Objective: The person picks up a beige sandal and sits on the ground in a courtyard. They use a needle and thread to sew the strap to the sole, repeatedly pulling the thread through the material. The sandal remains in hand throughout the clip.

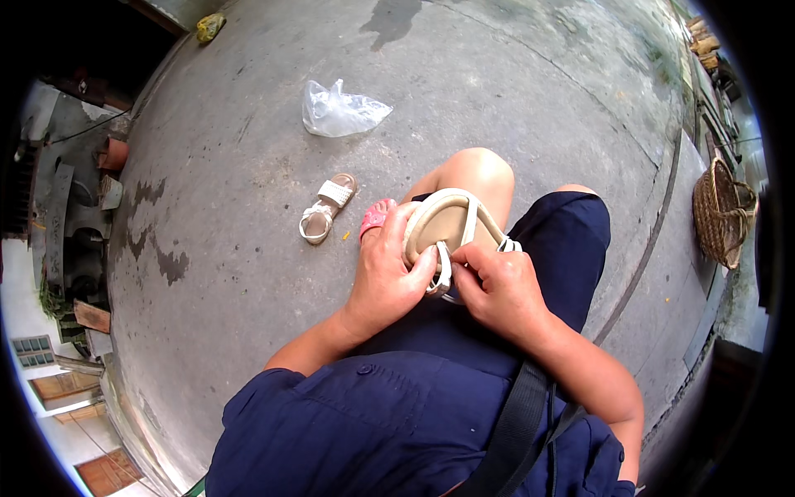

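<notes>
Over my lap I hold a beige and white sandal (443,222) with its open top facing up. My left hand (386,269) grips one side of it, the thumb pressed near a white strap. From the other side my right hand (502,286) pinches at that same strap with thumb and forefinger; the fingertips partly hide what lies between them. A second sandal (328,209), white with a brown insole, lies on the concrete to the left of my foot, which wears a pink shoe (377,217).
Ahead on the concrete ground (248,166) lies a crumpled clear plastic bag (344,112). A woven basket (725,214) stands at the far right. Flower pots (113,154) and bricks (92,316) line the left edge. A yellow bundle (210,27) sits at the far left.
</notes>
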Action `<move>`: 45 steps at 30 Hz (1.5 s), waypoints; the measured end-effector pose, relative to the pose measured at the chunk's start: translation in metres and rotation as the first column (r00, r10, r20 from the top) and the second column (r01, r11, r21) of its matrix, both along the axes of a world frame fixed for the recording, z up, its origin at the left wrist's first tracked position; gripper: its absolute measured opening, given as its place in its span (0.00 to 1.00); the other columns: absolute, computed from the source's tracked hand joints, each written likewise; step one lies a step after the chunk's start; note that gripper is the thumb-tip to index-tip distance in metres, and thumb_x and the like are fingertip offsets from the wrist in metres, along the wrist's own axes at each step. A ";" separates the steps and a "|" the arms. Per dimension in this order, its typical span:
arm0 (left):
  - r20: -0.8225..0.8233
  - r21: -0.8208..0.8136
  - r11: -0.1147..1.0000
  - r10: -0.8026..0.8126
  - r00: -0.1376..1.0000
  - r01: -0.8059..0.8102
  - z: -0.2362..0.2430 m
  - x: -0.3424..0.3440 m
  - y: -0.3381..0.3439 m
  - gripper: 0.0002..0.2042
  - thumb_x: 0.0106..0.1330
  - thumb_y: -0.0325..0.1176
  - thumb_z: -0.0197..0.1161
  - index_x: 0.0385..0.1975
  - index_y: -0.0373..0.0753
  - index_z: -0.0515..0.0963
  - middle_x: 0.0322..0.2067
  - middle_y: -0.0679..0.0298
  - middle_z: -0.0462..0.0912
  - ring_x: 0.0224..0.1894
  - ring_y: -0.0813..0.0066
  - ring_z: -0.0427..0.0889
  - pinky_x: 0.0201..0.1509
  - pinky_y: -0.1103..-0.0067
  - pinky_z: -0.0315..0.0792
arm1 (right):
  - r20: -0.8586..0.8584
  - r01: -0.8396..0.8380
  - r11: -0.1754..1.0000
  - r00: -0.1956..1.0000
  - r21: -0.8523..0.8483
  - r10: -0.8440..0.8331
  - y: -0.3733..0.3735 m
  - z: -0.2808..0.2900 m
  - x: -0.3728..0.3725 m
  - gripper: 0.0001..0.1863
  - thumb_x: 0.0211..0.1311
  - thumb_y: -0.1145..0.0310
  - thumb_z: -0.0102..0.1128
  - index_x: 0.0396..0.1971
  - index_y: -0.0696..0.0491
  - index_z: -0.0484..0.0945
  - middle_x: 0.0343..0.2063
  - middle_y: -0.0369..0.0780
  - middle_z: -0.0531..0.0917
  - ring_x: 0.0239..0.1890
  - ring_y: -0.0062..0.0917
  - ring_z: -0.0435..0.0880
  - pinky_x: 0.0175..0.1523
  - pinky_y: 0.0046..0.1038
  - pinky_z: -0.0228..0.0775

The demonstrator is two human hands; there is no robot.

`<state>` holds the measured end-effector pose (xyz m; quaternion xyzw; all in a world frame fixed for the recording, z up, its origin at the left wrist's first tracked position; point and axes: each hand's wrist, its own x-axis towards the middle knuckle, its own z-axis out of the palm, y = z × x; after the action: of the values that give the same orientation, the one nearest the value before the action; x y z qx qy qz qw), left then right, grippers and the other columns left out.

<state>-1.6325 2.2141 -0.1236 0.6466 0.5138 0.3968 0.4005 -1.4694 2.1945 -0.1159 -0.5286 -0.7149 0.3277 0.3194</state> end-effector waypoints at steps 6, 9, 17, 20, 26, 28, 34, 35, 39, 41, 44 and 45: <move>-0.007 0.003 1.000 -0.012 1.000 0.012 -0.005 -0.003 0.001 0.19 0.50 0.24 0.58 0.45 0.33 0.69 0.38 0.49 0.77 0.42 0.49 0.73 0.53 0.61 0.62 | 0.011 -0.030 0.999 1.000 0.029 0.029 0.001 -0.004 0.001 0.05 0.51 0.72 0.57 0.20 0.57 0.75 0.13 0.47 0.77 0.18 0.40 0.79 0.25 0.38 0.71; 0.027 -0.031 0.999 -0.015 1.000 0.016 -0.004 -0.002 0.002 0.19 0.50 0.24 0.58 0.45 0.33 0.69 0.38 0.50 0.76 0.43 0.51 0.73 0.53 0.63 0.63 | 0.003 -0.032 0.999 0.999 0.015 0.032 0.001 -0.005 0.001 0.05 0.50 0.72 0.57 0.19 0.57 0.75 0.13 0.47 0.77 0.17 0.41 0.79 0.25 0.39 0.71; -0.067 -0.064 0.997 -0.048 0.997 0.043 -0.002 -0.005 0.001 0.21 0.56 0.22 0.58 0.51 0.34 0.66 0.44 0.58 0.76 0.47 0.75 0.75 0.50 0.78 0.70 | -0.038 -0.050 0.999 0.998 -0.004 0.050 0.005 -0.007 0.002 0.04 0.50 0.73 0.57 0.20 0.57 0.76 0.15 0.48 0.78 0.19 0.42 0.80 0.27 0.39 0.72; -0.092 -0.029 0.998 -0.059 0.994 0.056 0.000 -0.004 0.000 0.22 0.56 0.22 0.59 0.52 0.34 0.66 0.45 0.57 0.76 0.47 0.74 0.75 0.50 0.77 0.70 | -0.092 -0.049 0.998 0.995 -0.031 0.046 0.007 -0.009 0.001 0.04 0.50 0.73 0.57 0.21 0.57 0.77 0.16 0.48 0.78 0.21 0.42 0.80 0.28 0.39 0.72; -0.176 0.027 0.997 -0.060 0.983 0.065 -0.006 -0.006 -0.003 0.23 0.56 0.22 0.58 0.53 0.34 0.64 0.45 0.56 0.75 0.47 0.71 0.76 0.50 0.76 0.71 | -0.204 -0.015 0.997 0.979 -0.074 -0.001 0.004 -0.016 -0.003 0.03 0.52 0.74 0.56 0.24 0.57 0.77 0.19 0.48 0.79 0.25 0.42 0.81 0.30 0.38 0.71; -0.142 0.002 0.999 -0.044 0.989 0.044 -0.009 -0.005 -0.006 0.22 0.57 0.22 0.57 0.54 0.33 0.63 0.45 0.55 0.75 0.47 0.72 0.76 0.50 0.76 0.71 | -0.222 0.012 0.994 0.974 -0.113 -0.037 0.003 -0.016 -0.004 0.03 0.53 0.74 0.57 0.24 0.57 0.77 0.20 0.48 0.79 0.25 0.42 0.81 0.30 0.37 0.71; -0.077 -0.054 0.998 -0.025 0.997 0.021 -0.014 -0.005 -0.008 0.21 0.59 0.19 0.54 0.54 0.33 0.62 0.45 0.56 0.74 0.46 0.74 0.76 0.48 0.79 0.72 | -0.234 0.031 0.998 0.971 -0.057 -0.043 0.004 -0.016 -0.003 0.03 0.53 0.75 0.58 0.24 0.58 0.76 0.19 0.47 0.79 0.22 0.39 0.80 0.28 0.34 0.70; -0.079 -0.045 0.999 -0.029 0.996 0.026 -0.014 -0.006 -0.008 0.21 0.60 0.19 0.54 0.54 0.33 0.62 0.45 0.56 0.74 0.46 0.74 0.76 0.48 0.79 0.72 | -0.261 0.029 0.995 0.964 -0.091 -0.052 0.003 -0.016 -0.003 0.03 0.54 0.75 0.58 0.24 0.58 0.76 0.18 0.47 0.79 0.22 0.38 0.80 0.27 0.34 0.70; -0.071 -0.014 0.999 -0.036 0.997 0.035 -0.015 -0.007 -0.008 0.20 0.60 0.20 0.55 0.53 0.33 0.63 0.45 0.57 0.74 0.45 0.75 0.76 0.47 0.80 0.72 | -0.463 -0.074 0.926 0.879 -0.371 -0.115 0.004 -0.010 0.001 0.04 0.55 0.75 0.57 0.25 0.59 0.76 0.18 0.46 0.79 0.21 0.36 0.80 0.27 0.32 0.70; -0.059 -0.041 0.999 -0.020 0.998 0.018 -0.014 -0.004 -0.007 0.20 0.60 0.20 0.56 0.52 0.33 0.63 0.44 0.58 0.75 0.45 0.76 0.76 0.47 0.80 0.72 | -0.495 -0.109 0.885 0.856 -0.452 -0.147 0.006 -0.009 0.001 0.03 0.55 0.75 0.56 0.25 0.58 0.76 0.19 0.46 0.80 0.21 0.35 0.81 0.28 0.32 0.71; -0.051 -0.106 0.994 -0.034 0.998 0.029 -0.015 -0.007 -0.001 0.19 0.59 0.21 0.57 0.51 0.34 0.64 0.44 0.59 0.75 0.45 0.77 0.76 0.46 0.80 0.72 | -0.376 -0.038 0.930 0.920 -0.365 -0.110 0.008 -0.011 -0.002 0.03 0.55 0.75 0.56 0.27 0.58 0.77 0.20 0.46 0.80 0.23 0.36 0.81 0.29 0.32 0.71; -0.048 -0.129 0.991 -0.043 0.998 0.037 -0.015 -0.008 0.001 0.19 0.59 0.21 0.58 0.51 0.34 0.64 0.43 0.59 0.75 0.45 0.78 0.75 0.46 0.80 0.72 | -0.322 -0.021 0.952 0.943 -0.305 -0.082 0.008 -0.014 -0.002 0.03 0.55 0.75 0.56 0.27 0.57 0.77 0.20 0.46 0.80 0.23 0.36 0.81 0.30 0.32 0.71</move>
<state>-1.6408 2.2148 -0.1383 0.6396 0.5353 0.3383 0.4358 -1.4712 2.2024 -0.1302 -0.5202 -0.5836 0.5129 0.3546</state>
